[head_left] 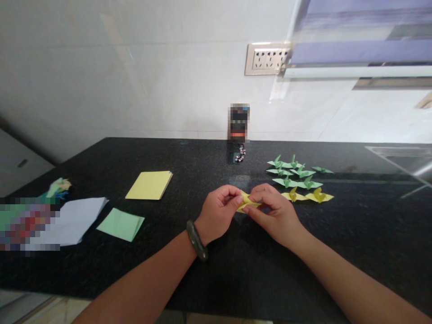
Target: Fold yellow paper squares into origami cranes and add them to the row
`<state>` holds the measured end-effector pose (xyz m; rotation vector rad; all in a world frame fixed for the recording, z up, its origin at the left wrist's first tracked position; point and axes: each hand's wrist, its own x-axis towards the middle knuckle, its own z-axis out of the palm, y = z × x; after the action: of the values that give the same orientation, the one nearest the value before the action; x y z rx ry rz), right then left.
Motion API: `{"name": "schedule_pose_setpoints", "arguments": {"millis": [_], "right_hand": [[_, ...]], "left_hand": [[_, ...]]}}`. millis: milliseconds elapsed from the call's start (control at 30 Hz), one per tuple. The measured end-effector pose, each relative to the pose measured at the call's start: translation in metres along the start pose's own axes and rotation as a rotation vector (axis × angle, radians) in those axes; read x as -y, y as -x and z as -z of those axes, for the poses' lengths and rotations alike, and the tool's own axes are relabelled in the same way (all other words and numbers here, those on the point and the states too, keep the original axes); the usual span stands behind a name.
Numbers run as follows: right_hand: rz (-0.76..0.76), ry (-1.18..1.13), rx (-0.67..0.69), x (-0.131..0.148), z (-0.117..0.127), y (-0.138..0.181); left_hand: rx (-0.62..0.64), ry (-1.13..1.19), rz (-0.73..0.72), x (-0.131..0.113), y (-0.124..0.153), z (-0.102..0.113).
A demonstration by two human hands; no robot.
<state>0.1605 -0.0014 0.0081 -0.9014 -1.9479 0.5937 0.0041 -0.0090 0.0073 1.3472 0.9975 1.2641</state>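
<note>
Both hands pinch a small folded yellow paper piece [247,202] just above the black stone counter [189,162]. My left hand [218,213], with a dark bangle on its wrist, grips the piece's left end with curled fingers. My right hand [275,213] grips its right end between thumb and fingers. Just beyond my right hand lie two finished yellow paper cranes [308,195], and behind them several green paper cranes [293,172].
A stack of yellow paper squares [149,185] lies to the left of centre. A green sheet [121,223] and white sheets [77,218] lie further left. A small dark object [239,153] stands by the back wall. A sink edge [398,155] is at far right.
</note>
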Motion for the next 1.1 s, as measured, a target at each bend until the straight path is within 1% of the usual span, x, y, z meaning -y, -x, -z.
{"name": "schedule_pose_setpoints", "arguments": {"millis": [167, 333, 467, 600, 700, 933, 1100], "right_hand": [[-0.003, 0.019, 0.025, 0.0007, 0.0007, -0.0008], [-0.006, 0.031, 0.075, -0.0004, 0.0025, -0.0011], [0.006, 0.047, 0.084, -0.0005, 0.0030, -0.0016], [0.020, 0.052, 0.085, -0.0006, 0.0024, -0.0013], [0.031, 0.044, 0.102, -0.0022, 0.0018, -0.0005], [0.068, 0.045, 0.119, -0.0005, 0.0019, -0.0012], [0.052, 0.030, 0.129, 0.0032, 0.0029, -0.0020]], "left_hand": [[0.009, 0.003, 0.008, 0.0011, 0.0006, 0.0004], [-0.017, 0.021, 0.023, 0.0011, 0.0008, -0.0001], [-0.027, 0.053, 0.061, 0.0005, 0.0000, -0.0002], [0.008, 0.066, 0.101, -0.0001, -0.0024, 0.0015], [0.026, 0.024, 0.077, 0.0001, -0.0037, 0.0027], [-0.031, -0.117, 0.028, 0.0004, -0.0023, 0.0016], [-0.061, -0.133, 0.000, 0.0013, -0.0010, 0.0004]]}}
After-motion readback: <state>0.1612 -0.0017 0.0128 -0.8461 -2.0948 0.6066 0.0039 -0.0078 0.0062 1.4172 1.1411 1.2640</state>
